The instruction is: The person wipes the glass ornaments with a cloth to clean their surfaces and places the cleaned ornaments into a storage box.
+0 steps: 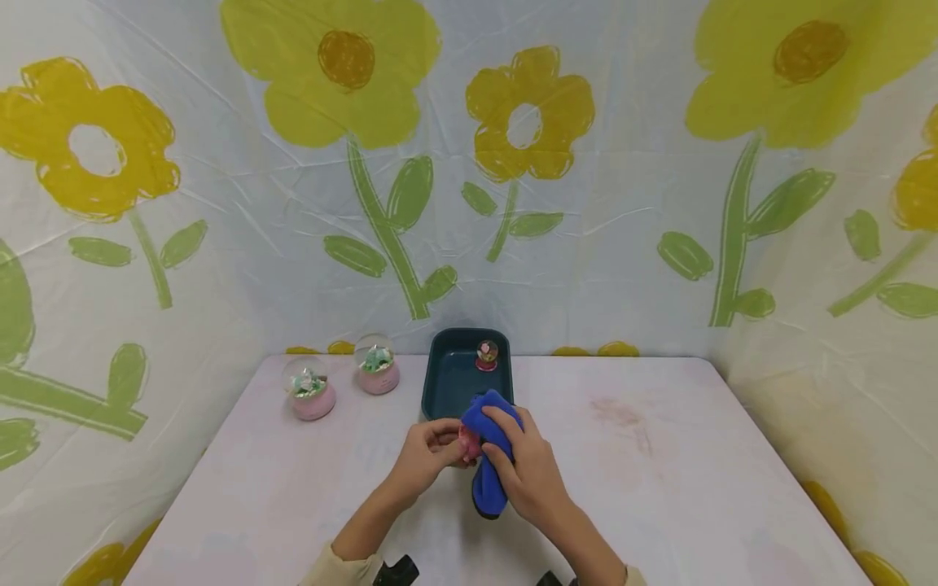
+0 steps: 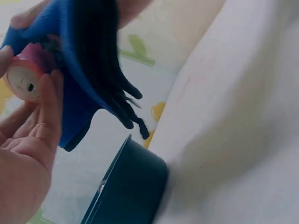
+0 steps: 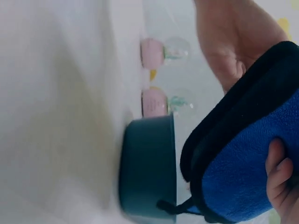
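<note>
In the head view my left hand [image 1: 428,456] holds a small snow globe [image 1: 470,444] by its pink base. Its round cream underside [image 2: 22,83] faces the left wrist camera, while the globe end is tucked into the cloth and mostly hidden. My right hand [image 1: 531,464] grips a blue cloth [image 1: 493,415] with dark edging, pressed against the snow globe. Folds of the cloth hang below the fingers, and a dark loop [image 3: 170,205] dangles from it in the right wrist view. Both hands are above the table, just in front of a dark teal tray [image 1: 432,382].
Inside the tray, toward its back right, stands another small snow globe [image 1: 487,356] with a red base. Two larger snow globes with pink bases, one nearer [image 1: 313,399] and one farther [image 1: 378,376], stand left of the tray. A flower-printed curtain [image 1: 586,268] borders the table [image 1: 659,456].
</note>
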Available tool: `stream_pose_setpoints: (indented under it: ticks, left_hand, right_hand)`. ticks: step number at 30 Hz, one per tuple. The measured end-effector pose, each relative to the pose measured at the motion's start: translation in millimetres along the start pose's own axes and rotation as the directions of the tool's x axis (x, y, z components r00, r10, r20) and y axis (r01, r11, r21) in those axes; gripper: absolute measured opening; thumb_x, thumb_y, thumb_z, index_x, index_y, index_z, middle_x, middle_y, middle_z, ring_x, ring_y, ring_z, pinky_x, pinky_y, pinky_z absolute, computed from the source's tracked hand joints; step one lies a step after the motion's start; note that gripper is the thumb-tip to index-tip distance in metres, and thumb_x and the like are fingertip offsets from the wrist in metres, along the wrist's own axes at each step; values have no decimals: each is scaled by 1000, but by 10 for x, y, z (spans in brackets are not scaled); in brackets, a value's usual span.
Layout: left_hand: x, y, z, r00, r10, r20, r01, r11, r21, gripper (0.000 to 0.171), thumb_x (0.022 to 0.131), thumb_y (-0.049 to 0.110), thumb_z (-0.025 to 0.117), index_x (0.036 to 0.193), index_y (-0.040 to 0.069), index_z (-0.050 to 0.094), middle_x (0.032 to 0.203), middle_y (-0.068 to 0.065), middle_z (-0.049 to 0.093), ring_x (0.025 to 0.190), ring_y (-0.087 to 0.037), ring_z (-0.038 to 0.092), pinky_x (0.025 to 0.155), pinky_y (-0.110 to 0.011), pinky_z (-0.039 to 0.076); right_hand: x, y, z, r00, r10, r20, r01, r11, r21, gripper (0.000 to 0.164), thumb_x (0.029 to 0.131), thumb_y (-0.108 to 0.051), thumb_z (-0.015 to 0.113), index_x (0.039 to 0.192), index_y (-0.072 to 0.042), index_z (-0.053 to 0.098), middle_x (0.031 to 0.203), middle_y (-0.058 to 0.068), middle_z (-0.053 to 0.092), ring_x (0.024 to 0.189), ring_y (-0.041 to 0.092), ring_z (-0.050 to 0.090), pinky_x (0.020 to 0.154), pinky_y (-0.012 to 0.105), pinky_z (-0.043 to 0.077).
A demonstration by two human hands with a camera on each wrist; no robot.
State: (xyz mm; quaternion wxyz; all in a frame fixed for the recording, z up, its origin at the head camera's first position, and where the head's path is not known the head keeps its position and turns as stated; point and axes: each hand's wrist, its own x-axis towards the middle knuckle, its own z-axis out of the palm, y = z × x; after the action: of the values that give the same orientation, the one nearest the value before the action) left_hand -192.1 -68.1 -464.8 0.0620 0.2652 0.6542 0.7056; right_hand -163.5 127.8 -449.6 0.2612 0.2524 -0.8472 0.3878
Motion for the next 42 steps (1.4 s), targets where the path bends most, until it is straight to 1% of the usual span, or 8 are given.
stream_pose_setpoints:
  ticks: [5,15,18,25,28,33,38,42]
  left_hand:
    - [26,5,-19,999,-29,16,30,998,-55,36,95,10,63,121,-14,57,104,-22,68,88,-22,70,78,-37,55]
    - [64,25,24,974,221,-39,-210,958,197,42,78,-2,79,118,1,64,111,-12,68,98,-25,67,83,-44,53]
    - [72,35,55,939,340,-44,-311,898,311,43,74,-4,81,114,3,67,109,-9,69,96,-21,67,81,-46,54]
    - [74,208,127,798,601,49,-535,668,518,44,60,-13,84,101,-6,68,97,-18,70,91,-28,69,82,-35,54]
    - [53,201,117,851,526,4,-466,750,471,41,63,-11,83,101,-7,67,91,-17,71,79,-24,70,71,-34,57]
    - [43,55,19,990,113,-89,-96,979,177,31,78,-1,78,106,-9,67,91,-15,72,76,-20,71,66,-35,57]
    - [47,-6,-66,982,-187,-28,185,979,-81,37,84,13,76,110,-10,64,95,-17,72,84,-25,71,74,-38,57]
    - [36,-28,-74,988,-152,-13,151,985,-86,39,82,7,77,114,-10,63,102,-18,70,91,-28,70,79,-39,55]
  right_hand:
    - [0,49,13,1000,-29,8,29,1000,5,42,98,-21,58,138,-22,49,123,14,53,96,31,66,73,46,56]
    - [51,34,45,979,204,-4,-196,947,256,34,101,-17,52,135,-15,53,128,7,58,111,28,60,85,51,51]
    - [61,28,53,964,265,10,-256,918,302,32,102,-20,49,133,-15,54,130,8,58,113,29,59,88,54,49]
    - [53,53,74,938,345,40,-340,887,313,30,103,-29,47,132,-23,54,129,6,60,113,28,59,91,54,47]
    - [32,50,88,960,278,18,-273,926,259,32,102,-25,51,133,-19,55,127,6,60,111,26,61,88,52,50]
    - [-11,26,102,992,127,-6,-126,986,109,37,98,-21,59,134,-21,55,117,7,59,98,22,63,76,43,56]
    - [-43,21,101,1000,29,11,-29,1000,-10,42,94,-23,64,135,-23,54,121,13,55,95,29,67,71,43,57]
    - [-40,36,107,998,53,21,-54,998,23,43,95,-23,64,136,-25,53,123,13,55,99,30,65,74,45,56]
